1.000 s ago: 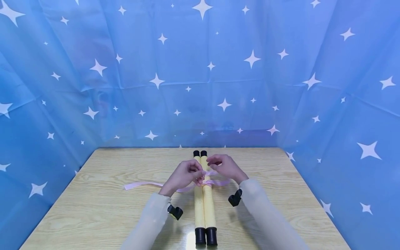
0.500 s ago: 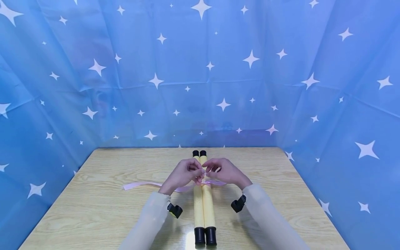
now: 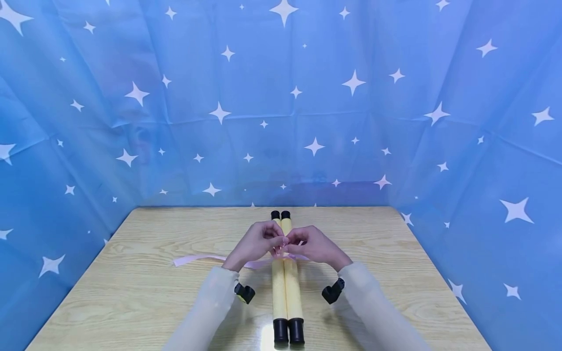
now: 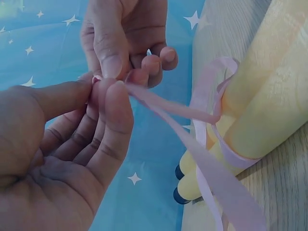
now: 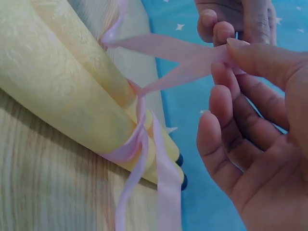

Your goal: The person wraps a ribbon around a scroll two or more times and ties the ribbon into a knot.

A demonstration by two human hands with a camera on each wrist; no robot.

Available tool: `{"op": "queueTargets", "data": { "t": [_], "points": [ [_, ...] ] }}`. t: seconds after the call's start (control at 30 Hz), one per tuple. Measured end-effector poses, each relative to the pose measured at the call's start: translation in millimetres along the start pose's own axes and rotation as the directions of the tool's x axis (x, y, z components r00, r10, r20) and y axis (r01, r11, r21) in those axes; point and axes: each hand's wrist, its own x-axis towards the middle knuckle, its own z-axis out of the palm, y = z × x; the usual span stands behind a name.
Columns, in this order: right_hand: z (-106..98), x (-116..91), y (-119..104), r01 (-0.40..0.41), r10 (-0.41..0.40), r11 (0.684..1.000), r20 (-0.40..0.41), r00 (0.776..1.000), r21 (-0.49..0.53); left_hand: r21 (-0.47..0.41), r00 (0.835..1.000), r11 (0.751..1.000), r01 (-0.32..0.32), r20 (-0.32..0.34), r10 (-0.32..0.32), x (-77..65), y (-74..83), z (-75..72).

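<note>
A yellow scroll (image 3: 278,292), rolled into two parallel rolls with black end caps, lies lengthwise on the table. A pink ribbon (image 5: 166,187) is wrapped round its middle, and a strand of it rises to both hands. My left hand (image 3: 259,242) pinches the ribbon between thumb and forefinger above the rolls. Against its fingertips, my right hand (image 3: 317,246) pinches the same raised ribbon, its other fingers loosely bent in the right wrist view. In the left wrist view a loop and a loose length of ribbon (image 4: 231,192) hang beside the rolls.
A loose ribbon tail (image 3: 197,258) stretches left across the wooden table (image 3: 145,302). Behind and at both sides hangs a blue curtain (image 3: 263,136) with white stars. Each wrist wears a small black camera.
My right hand has come left and slightly down from beside the scroll to meet the left hand's fingertips, taking hold of the ribbon. My left hand stays nearly still.
</note>
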Motion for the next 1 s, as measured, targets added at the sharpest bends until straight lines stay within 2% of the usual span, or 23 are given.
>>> {"op": "queueTargets", "data": {
  "t": [0.23,0.4,0.5,0.63,0.73,0.9,1.0],
  "points": [
    [2,-2,-1,-0.008,0.008,1.000,-0.059,0.998,-0.003,0.054,1.000,0.999,0.004,-0.010,-0.004,4.4,-3.4,-6.1],
    [3,-3,-1,-0.025,0.023,1.000,-0.088,0.996,-0.015,0.107,0.997,0.994,0.034,-0.075,-0.026,11.8,-14.7,-16.3],
    [3,-4,0,-0.041,0.038,0.999,-0.099,0.994,-0.024,0.193,0.994,0.980,0.048,-0.104,-0.029,17.1,-22.8,-20.0],
    [2,-5,1,-0.056,0.053,0.998,-0.106,0.993,-0.024,0.315,0.994,0.946,0.081,-0.097,-0.052,23.2,-33.9,-20.0],
    [2,-6,2,-0.058,0.056,0.998,-0.105,0.993,-0.017,0.391,0.990,0.911,0.134,-0.092,-0.106,25.9,-41.1,-18.6],
    [3,-6,2,-0.058,0.057,0.998,-0.100,0.993,-0.016,0.532,0.979,0.822,0.203,-0.112,-0.169,27.7,-48.8,-15.8],
    [3,-5,3,-0.059,0.056,0.998,-0.101,0.993,-0.024,0.587,0.979,0.784,0.202,-0.102,-0.176,28.3,-52.1,-13.8]
  ]
}}
